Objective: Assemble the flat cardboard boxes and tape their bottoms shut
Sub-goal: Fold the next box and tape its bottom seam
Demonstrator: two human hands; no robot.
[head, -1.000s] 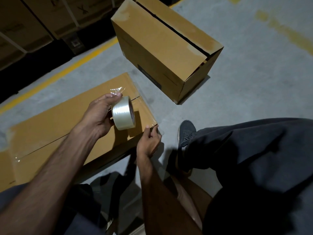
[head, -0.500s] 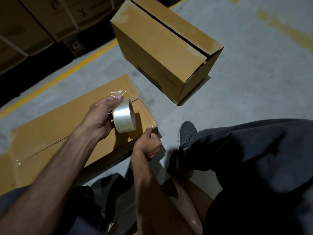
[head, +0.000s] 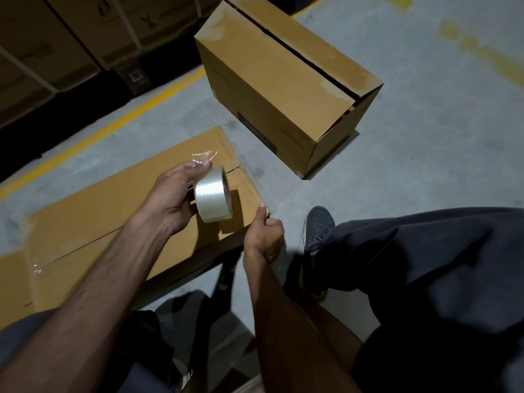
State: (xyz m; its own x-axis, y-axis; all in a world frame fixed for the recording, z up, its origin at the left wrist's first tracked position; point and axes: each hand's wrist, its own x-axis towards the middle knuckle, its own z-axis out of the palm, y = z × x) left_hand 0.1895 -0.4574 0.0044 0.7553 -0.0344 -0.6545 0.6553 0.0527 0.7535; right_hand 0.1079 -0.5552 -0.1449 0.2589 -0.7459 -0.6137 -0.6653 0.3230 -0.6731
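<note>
The left hand (head: 173, 199) grips a roll of clear, glossy packing tape (head: 214, 194), fingers curled around its far rim and the thumb side behind it, with a crinkled loose tail of tape (head: 204, 157) sticking up above the fingertips at about twelve o'clock from the roll. The roll hangs just above a long brown cardboard box (head: 113, 211) that lies across the grey concrete floor (head: 425, 114), its closed flaps facing up and meeting along a centre seam that runs from eight o'clock toward two o'clock. A strip of clear tape glints on that seam near the box's left end. The right hand (head: 265, 236) is closed at the box's near right corner, at four o'clock from the roll, thumb pointing up against the cardboard edge and the other fingers folded in; whether it pinches tape or only the corner cannot be told. A second brown cardboard box (head: 272, 89), assembled and standing on the floor, sits well apart at one o'clock from the hands, its top flaps meeting with a dark gap between them. A yellow painted line (head: 119, 123) crosses the floor at ten o'clock, with stacked cartons (head: 71, 32) in shadow beyond it. The person's leg in dark trousers (head: 425, 265) and a dark shoe (head: 317, 228) lie at three o'clock from the right hand.
</note>
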